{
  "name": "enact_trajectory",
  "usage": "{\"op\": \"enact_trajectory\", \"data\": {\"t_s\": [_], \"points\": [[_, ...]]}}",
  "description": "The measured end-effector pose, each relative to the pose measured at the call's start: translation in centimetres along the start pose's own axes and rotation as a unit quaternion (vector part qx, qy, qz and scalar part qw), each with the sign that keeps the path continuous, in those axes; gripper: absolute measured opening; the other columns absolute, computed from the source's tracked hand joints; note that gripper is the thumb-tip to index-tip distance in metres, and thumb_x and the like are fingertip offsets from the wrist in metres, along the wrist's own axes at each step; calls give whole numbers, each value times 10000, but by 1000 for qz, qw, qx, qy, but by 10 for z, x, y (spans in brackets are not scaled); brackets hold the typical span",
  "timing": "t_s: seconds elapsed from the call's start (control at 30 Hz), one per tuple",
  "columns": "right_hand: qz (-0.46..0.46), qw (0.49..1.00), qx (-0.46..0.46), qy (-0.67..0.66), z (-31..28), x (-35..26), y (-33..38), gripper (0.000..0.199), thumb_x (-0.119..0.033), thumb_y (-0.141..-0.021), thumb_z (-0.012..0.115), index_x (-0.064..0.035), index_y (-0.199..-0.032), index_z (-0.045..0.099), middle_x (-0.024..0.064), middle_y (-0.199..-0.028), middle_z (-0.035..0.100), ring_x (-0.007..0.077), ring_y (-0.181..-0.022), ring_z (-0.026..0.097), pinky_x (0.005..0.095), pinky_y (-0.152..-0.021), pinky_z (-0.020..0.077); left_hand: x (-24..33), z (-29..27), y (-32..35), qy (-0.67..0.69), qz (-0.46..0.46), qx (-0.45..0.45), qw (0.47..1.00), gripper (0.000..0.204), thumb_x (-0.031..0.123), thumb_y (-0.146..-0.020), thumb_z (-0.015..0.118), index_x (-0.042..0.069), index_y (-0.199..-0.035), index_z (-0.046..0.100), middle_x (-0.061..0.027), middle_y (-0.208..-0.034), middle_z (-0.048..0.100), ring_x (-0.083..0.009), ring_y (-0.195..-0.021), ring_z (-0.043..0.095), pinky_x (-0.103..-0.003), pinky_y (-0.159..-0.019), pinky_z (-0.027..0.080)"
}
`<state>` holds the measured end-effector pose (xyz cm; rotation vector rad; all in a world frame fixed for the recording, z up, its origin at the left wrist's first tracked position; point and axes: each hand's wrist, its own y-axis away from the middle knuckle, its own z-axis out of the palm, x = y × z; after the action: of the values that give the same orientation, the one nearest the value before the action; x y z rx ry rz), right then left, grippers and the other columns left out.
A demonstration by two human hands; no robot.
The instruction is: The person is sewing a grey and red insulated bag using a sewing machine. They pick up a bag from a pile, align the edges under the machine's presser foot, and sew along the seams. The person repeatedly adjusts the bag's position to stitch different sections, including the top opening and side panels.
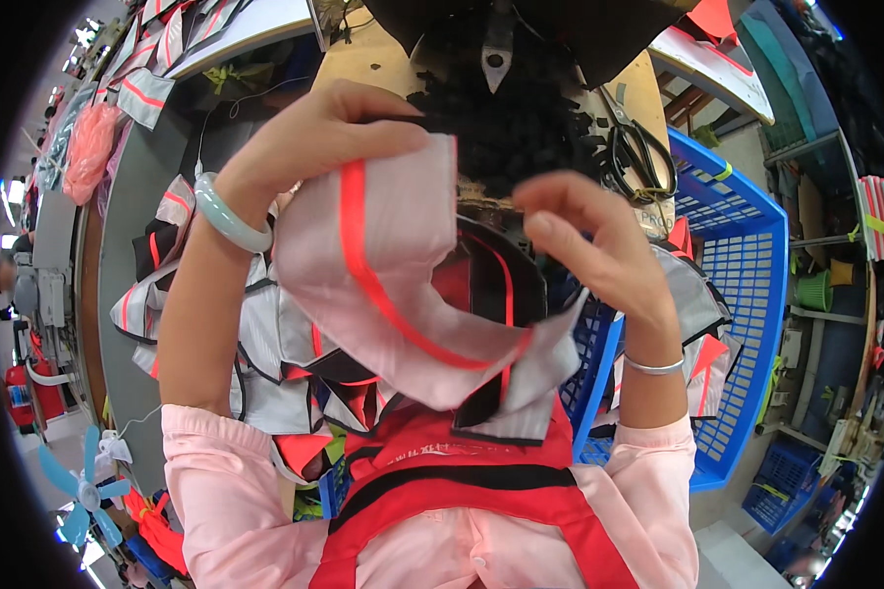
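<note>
While a small blue fan (81, 488) sits on the floor far to the left of the fabric piece, a garment worker in pink sleeves lifts that piece above a crowded counter (128, 211). Left of the fabric piece, cut panels (265, 344) in grey, black and orange lie heaped on the counter, with more striped pieces (152, 59) stacked farther back. The left hand (309, 142), a pale green bangle (228, 214) on its wrist, grips the fabric piece (403, 285) at its upper edge, fingers closed over the top with the thumb pressed against the cloth. The piece itself is light grey with an orange-red stripe curving across it and a black backing showing at its right; it hangs in the air between both hands, above the worker's red apron (462, 481). Just behind it sits a dark mound of black scraps (521, 118). To the right of the fabric piece, the right hand (599, 245), wearing a thin silver bracelet (655, 366), pinches the folded right end, fingers narrow and curled inward. Beyond it, black scissors (638, 152) rest on the counter and a blue plastic basket (746, 265) holds more panels. The step appears to be turning or aligning the piece; the next move likely calls for a firm, even hold on both ends.
</note>
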<state>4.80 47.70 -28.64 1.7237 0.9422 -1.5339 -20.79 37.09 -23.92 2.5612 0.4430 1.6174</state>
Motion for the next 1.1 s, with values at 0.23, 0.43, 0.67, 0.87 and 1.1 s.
{"op": "enact_trajectory", "data": {"t_s": [0.23, 0.43, 0.67, 0.87, 1.1], "points": [[-45, 996, 83, 6, 10, -2, -35, 254, -179, -840, 674, 20, -991, 630, 4, -830, 597, 63, -746, 550, 204, -662, 445, 13, 24, -2, -36, 11, 1, 999, 356, 190, -788, 735, -44, -1047, 664, -51, -919, 675, -74, -831, 602, -203, -750, 467], [-9, 992, 88, -85, 8, 14, -54, 218, -233, -879, 632, -15, -896, 625, -56, -742, 541, 12, -675, 446, 184, -570, 345, 8, 17, -15, -31, 5, -8, 999, 384, 223, -794, 730, -64, -1038, 657, -53, -912, 672, -74, -820, 602, -204, -735, 469], [-11, 988, 92, -126, 11, 23, -75, 225, -260, -862, 616, -39, -895, 630, -31, -766, 556, 44, -694, 468, 202, -630, 365, -9, 7, -38, 111, -20, -50, 992, 272, 198, -836, 685, -40, -967, 660, -9, -804, 661, -47, -710, 598, -198, -674, 471], [-3, 977, 88, -193, 13, 19, -81, 204, -238, -852, 627, -39, -894, 639, -12, -811, 587, 87, -770, 521, 229, -745, 407, -15, 2, -44, 160, -34, -54, 985, 360, 213, -804, 712, -35, -1060, 662, -77, -951, 684, -128, -825, 645, -229, -771, 506], [0, 962, 78, -261, 12, 20, -86, 179, -216, -844, 646, -43, -889, 648, -6, -825, 606, 86, -762, 553, 223, -748, 419, -12, 3, -44, 250, -58, -42, 966, 279, 193, -825, 708, -12, -1011, 672, -46, -897, 684, -103, -780, 640, -224, -721, 508]]}}
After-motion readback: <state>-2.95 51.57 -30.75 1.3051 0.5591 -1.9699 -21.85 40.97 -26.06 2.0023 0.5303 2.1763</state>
